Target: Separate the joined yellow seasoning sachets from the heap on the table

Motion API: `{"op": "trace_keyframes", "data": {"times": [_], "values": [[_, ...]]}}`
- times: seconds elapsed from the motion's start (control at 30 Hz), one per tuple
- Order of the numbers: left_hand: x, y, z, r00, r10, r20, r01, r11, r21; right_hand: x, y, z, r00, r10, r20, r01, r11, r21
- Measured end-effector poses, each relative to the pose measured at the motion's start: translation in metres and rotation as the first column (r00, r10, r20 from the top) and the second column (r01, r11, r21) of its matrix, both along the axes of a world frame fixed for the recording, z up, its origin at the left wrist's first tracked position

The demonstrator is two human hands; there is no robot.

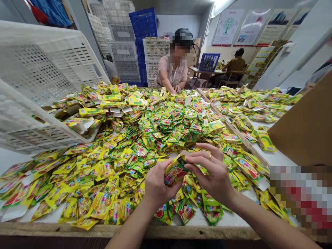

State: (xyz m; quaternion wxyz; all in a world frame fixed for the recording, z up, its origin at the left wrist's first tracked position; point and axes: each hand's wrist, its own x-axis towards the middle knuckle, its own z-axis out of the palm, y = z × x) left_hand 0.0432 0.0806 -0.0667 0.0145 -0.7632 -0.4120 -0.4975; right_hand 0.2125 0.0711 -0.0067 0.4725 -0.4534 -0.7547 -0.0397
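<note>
A small yellow and green box (174,173) with red fruit printed on it is held up in front of me, tilted. My left hand (158,183) is wrapped round its left side and bottom. At the box's upper right end, my right hand (212,171) pinches the flap area between thumb and fingers; a ring shows on one finger. What lies inside the box is hidden. Under both hands spreads a heap of small yellow and green sachets (166,124). More flat and folded boxes (103,103) lie in a pile at the back left.
A white plastic crate (46,62) lies tipped at the left. Wooden dividers (223,117) cross the table. A cardboard box (306,121) stands at the right. Across the table a person (174,69) reaches into the heap; another person (236,65) sits farther back.
</note>
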Motion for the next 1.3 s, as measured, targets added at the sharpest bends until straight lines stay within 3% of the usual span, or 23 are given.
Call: {"op": "trace_keyframes", "data": {"times": [0.1, 0.2, 0.33, 0.4, 0.47, 0.53, 0.6, 0.7, 0.73, 0.83, 0.9, 0.97, 1.0, 1.03, 1.1, 1.17, 1.2, 1.23, 1.3], "values": [[0.0, 0.0, 0.0, 0.999, -0.023, 0.027, 0.023, 1.0, -0.01, -0.002, -0.006, -0.006, 0.998, 0.012, 0.07, -0.011, 1.0, -0.021], [-0.001, 0.001, -0.002, 0.999, -0.024, 0.025, 0.023, 0.999, 0.033, -0.006, -0.012, -0.008, 0.993, 0.086, 0.079, -0.069, 0.979, -0.191], [-0.002, 0.002, -0.006, 0.997, -0.055, -0.052, 0.058, 0.997, 0.056, -0.011, -0.011, -0.008, 0.984, 0.168, 0.051, -0.123, 0.864, -0.488], [-0.001, 0.003, -0.006, 0.994, -0.087, -0.063, 0.088, 0.996, 0.014, -0.011, -0.007, -0.011, 0.984, 0.168, -0.05, -0.166, 0.8, -0.577], [0.0, 0.004, -0.004, 0.996, -0.092, 0.014, 0.093, 0.993, -0.079, -0.01, -0.003, -0.016, 0.961, 0.11, -0.252, -0.246, 0.756, -0.607], [0.0, 0.005, -0.002, 0.986, -0.038, 0.162, 0.079, 0.964, -0.254, -0.007, 0.001, -0.022, 0.891, 0.011, -0.453, -0.318, 0.729, -0.607], [0.0, 0.006, -0.001, 0.954, -0.007, 0.299, 0.155, 0.867, -0.473, -0.004, 0.002, -0.025, 0.818, -0.065, -0.571, -0.375, 0.693, -0.616], [0.0, 0.005, 0.0, 0.895, -0.091, 0.437, 0.368, 0.702, -0.609, 0.0, 0.002, -0.024, 0.74, -0.069, -0.669, -0.528, 0.557, -0.641], [-0.001, 0.005, 0.0, 0.88, -0.117, 0.46, 0.405, 0.692, -0.598, 0.001, 0.001, -0.023, 0.712, -0.062, -0.7, -0.589, 0.489, -0.643], [-0.004, 0.004, -0.001, 0.873, -0.139, 0.467, 0.407, 0.736, -0.542, 0.003, 0.001, -0.02, 0.654, -0.051, -0.755, -0.711, 0.298, -0.636], [-0.005, 0.005, -0.001, 0.873, -0.132, 0.47, 0.4, 0.744, -0.535, 0.001, 0.0, -0.02, 0.633, -0.048, -0.772, -0.74, 0.254, -0.623], [-0.004, 0.006, -0.002, 0.858, -0.099, 0.504, 0.39, 0.764, -0.514, -0.005, -0.001, -0.022, 0.623, -0.039, -0.782, -0.742, 0.288, -0.606], [-0.002, 0.007, -0.002, 0.846, -0.074, 0.528, 0.378, 0.783, -0.495, -0.009, -0.003, -0.024, 0.619, -0.043, -0.784, -0.728, 0.343, -0.594], [0.0, 0.006, -0.002, 0.831, -0.047, 0.554, 0.363, 0.8, -0.477, -0.013, -0.005, -0.026, 0.615, -0.058, -0.787, -0.695, 0.432, -0.575], [0.004, 0.005, -0.003, 0.808, -0.011, 0.59, 0.358, 0.804, -0.475, -0.02, -0.011, -0.035, 0.597, -0.11, -0.794, -0.552, 0.662, -0.507], [0.005, 0.002, -0.003, 0.819, -0.049, 0.572, 0.418, 0.734, -0.536, -0.019, -0.015, -0.046, 0.578, -0.167, -0.799, -0.36, 0.826, -0.434], [0.005, 0.001, -0.003, 0.831, -0.1, 0.547, 0.46, 0.676, -0.575, -0.014, -0.014, -0.051, 0.589, -0.193, -0.785, -0.297, 0.852, -0.432], [0.004, 0.0, -0.004, 0.84, -0.157, 0.519, 0.494, 0.619, -0.611, -0.005, -0.012, -0.055, 0.619, -0.219, -0.755, -0.27, 0.843, -0.466], [0.002, 0.0, -0.004, 0.852, -0.228, 0.471, 0.509, 0.57, -0.645, 0.023, 0.001, -0.054, 0.711, -0.251, -0.658, -0.293, 0.744, -0.601]]}}
